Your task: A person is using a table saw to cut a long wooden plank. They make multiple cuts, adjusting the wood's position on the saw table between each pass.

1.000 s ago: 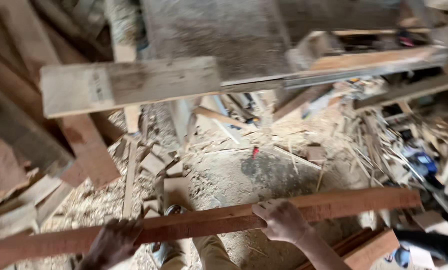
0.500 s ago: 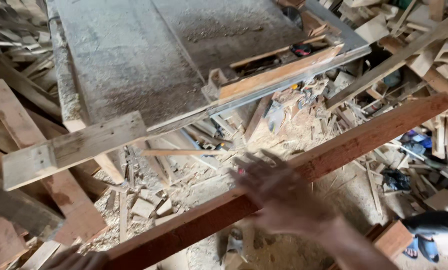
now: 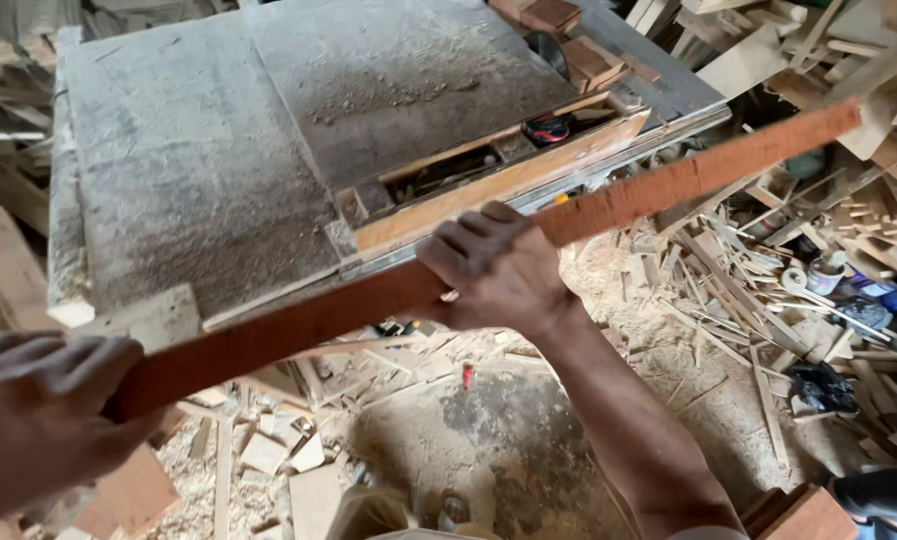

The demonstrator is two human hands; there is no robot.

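A long reddish wooden plank (image 3: 669, 185) runs from the lower left up to the upper right, held in the air in front of a dusty saw table (image 3: 199, 150). My left hand (image 3: 44, 410) grips the plank's near end at the lower left. My right hand (image 3: 494, 270) is wrapped over the plank near its middle, just before the table's front edge. The plank's far end reaches over the scrap wood at the upper right.
The table has a wooden fence (image 3: 509, 180) along a slot holding a red and black tool (image 3: 547, 128). Offcuts and sawdust (image 3: 279, 440) cover the floor below. A heap of thin wood strips (image 3: 769, 270) lies to the right, with a small tin (image 3: 827, 272) among them.
The plank has risen from low and nearly level to a steep slant toward the upper right. The view has swung up onto the saw table. My right hand has closed on the plank.
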